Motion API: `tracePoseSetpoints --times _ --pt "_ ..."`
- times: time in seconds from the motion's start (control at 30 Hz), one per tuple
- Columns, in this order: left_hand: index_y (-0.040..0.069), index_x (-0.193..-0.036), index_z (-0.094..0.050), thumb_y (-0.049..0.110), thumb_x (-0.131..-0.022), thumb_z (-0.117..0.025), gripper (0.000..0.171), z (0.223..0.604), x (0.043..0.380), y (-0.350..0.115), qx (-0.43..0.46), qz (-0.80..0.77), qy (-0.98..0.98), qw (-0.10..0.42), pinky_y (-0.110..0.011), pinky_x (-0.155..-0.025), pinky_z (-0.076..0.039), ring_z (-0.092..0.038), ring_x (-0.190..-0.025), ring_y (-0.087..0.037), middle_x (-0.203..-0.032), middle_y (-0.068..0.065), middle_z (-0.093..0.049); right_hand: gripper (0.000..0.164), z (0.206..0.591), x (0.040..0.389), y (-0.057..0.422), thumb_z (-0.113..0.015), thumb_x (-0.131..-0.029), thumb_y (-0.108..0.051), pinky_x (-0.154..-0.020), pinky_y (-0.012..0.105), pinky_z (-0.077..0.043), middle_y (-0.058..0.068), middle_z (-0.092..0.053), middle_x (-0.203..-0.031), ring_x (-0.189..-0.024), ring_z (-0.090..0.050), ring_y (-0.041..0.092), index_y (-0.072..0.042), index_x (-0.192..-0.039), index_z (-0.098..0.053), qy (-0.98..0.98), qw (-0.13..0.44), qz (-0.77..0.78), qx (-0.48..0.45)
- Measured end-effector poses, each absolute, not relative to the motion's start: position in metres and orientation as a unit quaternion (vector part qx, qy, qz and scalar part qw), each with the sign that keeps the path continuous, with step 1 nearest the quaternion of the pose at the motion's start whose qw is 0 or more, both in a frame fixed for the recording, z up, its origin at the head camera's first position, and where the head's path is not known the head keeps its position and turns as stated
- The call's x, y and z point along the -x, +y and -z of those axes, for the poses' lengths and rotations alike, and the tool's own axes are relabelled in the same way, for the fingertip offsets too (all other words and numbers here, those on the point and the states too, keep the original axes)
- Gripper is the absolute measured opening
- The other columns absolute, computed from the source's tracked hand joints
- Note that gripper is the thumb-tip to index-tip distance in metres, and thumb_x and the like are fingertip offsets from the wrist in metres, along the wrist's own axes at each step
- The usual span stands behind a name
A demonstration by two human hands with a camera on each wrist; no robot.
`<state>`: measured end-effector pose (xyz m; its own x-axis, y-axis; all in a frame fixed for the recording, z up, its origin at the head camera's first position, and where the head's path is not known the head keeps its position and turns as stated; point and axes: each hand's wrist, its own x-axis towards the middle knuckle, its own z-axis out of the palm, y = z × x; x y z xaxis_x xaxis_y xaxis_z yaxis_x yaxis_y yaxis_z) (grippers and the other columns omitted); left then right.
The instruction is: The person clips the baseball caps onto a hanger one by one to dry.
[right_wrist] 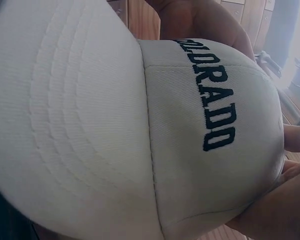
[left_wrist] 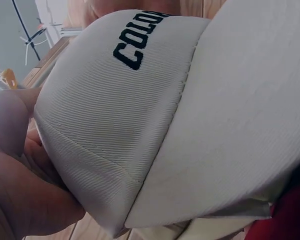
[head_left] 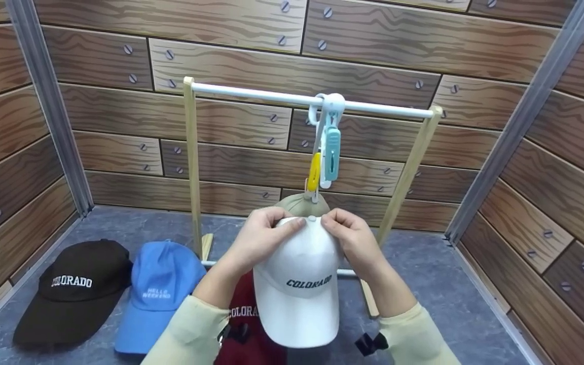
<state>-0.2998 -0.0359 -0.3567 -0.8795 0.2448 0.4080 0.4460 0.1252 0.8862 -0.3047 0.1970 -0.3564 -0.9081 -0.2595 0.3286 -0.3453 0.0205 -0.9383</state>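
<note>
A white cap (head_left: 297, 253) with COLORADO lettering hangs brim down between the two hands. The left hand (head_left: 261, 235) pinches its crown just left of the top button, and the right hand (head_left: 355, 241) pinches it just right of the button. In both wrist views the cap's front fills most of the picture, with fingers at the crown's edge. Behind it a khaki cap (head_left: 302, 205) hangs below a yellow clip (head_left: 314, 171). A teal clip (head_left: 332, 152) hangs beside that one, from a white hanger (head_left: 333, 104) on the rack's bar.
A rack with a white bar (head_left: 251, 93) and wooden posts (head_left: 192, 167) stands ahead. On the grey floor (head_left: 454, 304) lie a dark brown cap (head_left: 76, 289) and a blue cap (head_left: 162, 289) at the left. A dark red cap (head_left: 244, 334) lies below the white one, partly hidden.
</note>
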Motion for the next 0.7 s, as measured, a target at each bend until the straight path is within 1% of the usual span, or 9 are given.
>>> tracePoseSetpoints --times 0.17,0.23,0.47,0.7 --pt "0.009 -0.092 -0.079 0.034 -0.102 -0.079 0.027 0.351 0.304 -0.037 0.223 0.617 -0.750 0.086 -0.033 -0.064 -0.061 -0.070 -0.077 -0.017 -0.090 -0.003 -0.075 0.023 0.351 0.307 0.194 -0.063 -0.112 -0.015 -0.063 0.029 -0.052 0.005 -0.063 -0.090 -0.075 -0.060 0.014 -0.004 -0.092 -0.066 -0.719 0.040 -0.665 -0.199" --pt "0.010 -0.093 -0.079 0.034 -0.102 -0.079 0.026 0.349 0.305 -0.037 0.220 0.616 -0.751 0.087 -0.034 -0.064 -0.062 -0.071 -0.078 -0.018 -0.091 -0.004 -0.076 0.023 0.348 0.307 0.193 -0.064 -0.112 -0.015 -0.064 0.029 -0.053 0.004 -0.064 -0.090 -0.077 -0.061 0.014 -0.004 -0.092 -0.066 -0.724 0.045 -0.660 -0.196" --pt "0.008 -0.096 -0.081 0.032 -0.103 -0.078 0.026 0.343 0.309 -0.038 0.216 0.614 -0.751 0.110 -0.035 -0.064 -0.062 -0.071 -0.079 -0.020 -0.093 -0.005 -0.077 0.022 0.341 0.311 0.188 -0.064 -0.112 -0.016 -0.064 0.030 -0.054 0.004 -0.065 -0.092 -0.078 -0.062 0.015 -0.006 -0.093 -0.068 -0.734 0.049 -0.649 -0.194" --pt "0.007 -0.099 -0.082 0.030 -0.106 -0.075 0.026 0.337 0.313 -0.037 0.215 0.618 -0.747 0.118 -0.033 -0.067 -0.060 -0.070 -0.081 -0.018 -0.095 -0.005 -0.077 0.021 0.333 0.317 0.187 -0.064 -0.111 -0.014 -0.065 0.029 -0.054 0.003 -0.066 -0.092 -0.079 -0.061 0.015 -0.007 -0.091 -0.069 -0.740 0.053 -0.646 -0.181"
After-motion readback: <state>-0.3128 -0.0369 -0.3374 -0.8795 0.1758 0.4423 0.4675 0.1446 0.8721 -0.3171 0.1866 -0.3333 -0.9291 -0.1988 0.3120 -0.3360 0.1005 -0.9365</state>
